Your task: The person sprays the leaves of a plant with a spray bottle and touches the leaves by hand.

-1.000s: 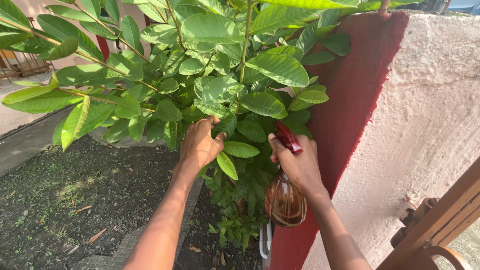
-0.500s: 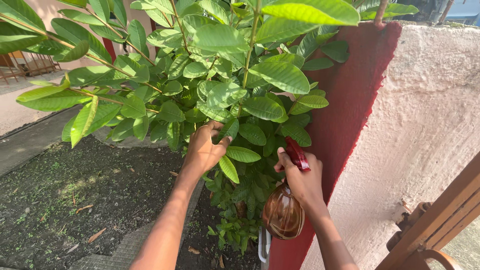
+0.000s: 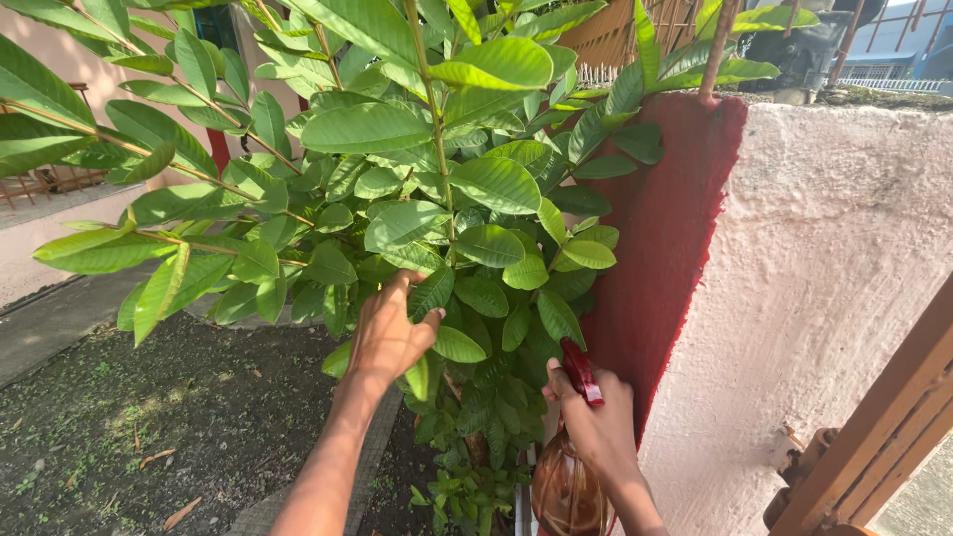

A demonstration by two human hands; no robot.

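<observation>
Beside red wall [image 3: 665, 248], left hand [image 3: 385, 337] loosely around leaves [image 3: 437, 288]; right hand [image 3: 596, 427] clenched on amber spray bottle [image 3: 566, 491]

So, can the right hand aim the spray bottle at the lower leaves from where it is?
Probably yes: the right hand holds the spray bottle beside the lower leaves, nothing between them.

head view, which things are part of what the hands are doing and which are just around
In use:
left hand on the leafy shrub
right hand gripping the amber spray bottle

Just around:
red and white wall
soil bed
wooden frame
</observation>
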